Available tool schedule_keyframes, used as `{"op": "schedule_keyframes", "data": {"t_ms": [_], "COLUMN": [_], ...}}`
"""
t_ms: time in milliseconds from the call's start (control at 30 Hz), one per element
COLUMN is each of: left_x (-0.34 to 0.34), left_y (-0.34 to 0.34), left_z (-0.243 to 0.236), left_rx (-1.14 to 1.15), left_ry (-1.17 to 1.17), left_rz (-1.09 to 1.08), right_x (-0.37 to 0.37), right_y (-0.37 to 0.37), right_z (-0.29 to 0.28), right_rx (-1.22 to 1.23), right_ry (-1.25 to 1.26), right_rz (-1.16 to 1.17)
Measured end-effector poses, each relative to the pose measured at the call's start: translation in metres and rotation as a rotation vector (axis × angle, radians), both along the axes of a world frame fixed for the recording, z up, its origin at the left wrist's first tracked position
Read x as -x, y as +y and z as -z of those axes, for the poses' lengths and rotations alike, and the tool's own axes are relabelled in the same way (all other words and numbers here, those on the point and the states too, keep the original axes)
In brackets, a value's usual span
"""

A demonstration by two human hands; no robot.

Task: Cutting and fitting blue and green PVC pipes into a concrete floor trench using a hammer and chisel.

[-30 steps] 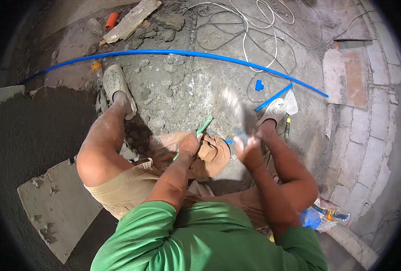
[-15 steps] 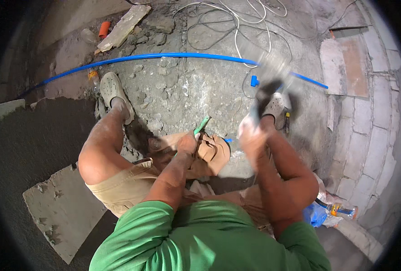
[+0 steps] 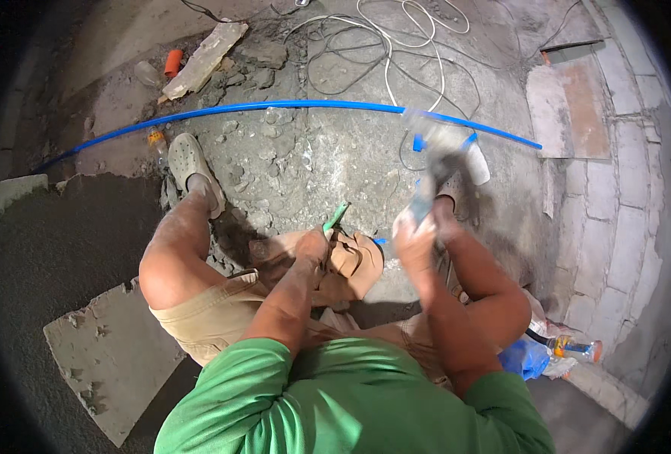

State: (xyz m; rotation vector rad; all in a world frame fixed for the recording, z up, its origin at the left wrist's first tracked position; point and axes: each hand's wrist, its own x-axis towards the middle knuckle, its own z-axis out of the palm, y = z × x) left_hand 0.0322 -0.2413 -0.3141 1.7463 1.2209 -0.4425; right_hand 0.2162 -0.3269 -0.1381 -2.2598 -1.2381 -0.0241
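Observation:
My right hand [image 3: 415, 246] is closed around the blue-grey handle of a hammer [image 3: 422, 203], held out over my right foot. Its dark neck and pale head are smeared by motion, so the exact shape is unclear. My left hand [image 3: 312, 246] grips a green rod-like tool [image 3: 336, 216] between my knees, its upper end poking out past the fist. The tool's lower end is hidden. Beside that hand lies a tan, folded-looking piece [image 3: 362, 261] whose kind I cannot make out. Both feet wear pale clogs, the left clog [image 3: 188, 160] resting on rubble.
A long blue pipe [image 3: 305, 104] crosses the floor ahead, with a blue fitting [image 3: 419, 142] near it. Beyond lie coiled cables [image 3: 387, 68], an orange pipe piece [image 3: 173, 63] and broken slabs [image 3: 205, 60]. A block wall [image 3: 629, 189] rises at right; a grey board [image 3: 112, 356] lies at left.
The hammer head has come down and slightly left, and my right hand has drawn a little nearer to me. My left hand keeps its grip on the green tool.

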Motion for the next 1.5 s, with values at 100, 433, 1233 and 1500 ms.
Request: {"op": "schedule_keyframes", "data": {"t_ms": [100, 433, 1233, 1500], "left_x": [-0.008, 0.0, -0.015, -0.01], "left_y": [-0.001, 0.003, 0.014, 0.009], "left_z": [-0.002, -0.013, -0.045, -0.025], "left_rx": [-0.016, 0.067, 0.197, 0.104], "left_ry": [-0.045, 0.028, -0.054, 0.011], "left_rz": [-0.008, -0.054, 0.011, -0.004], "right_x": [0.013, -0.018, -0.022, -0.019], "right_y": [-0.047, 0.072, -0.007, 0.039], "right_z": [0.058, -0.101, 0.027, -0.028], "right_rx": [0.774, -0.028, 0.522, 0.128], "right_ry": [0.3, 0.353, 0.37, 0.233], "right_rz": [0.051, 0.186, 0.122, 0.063]}}
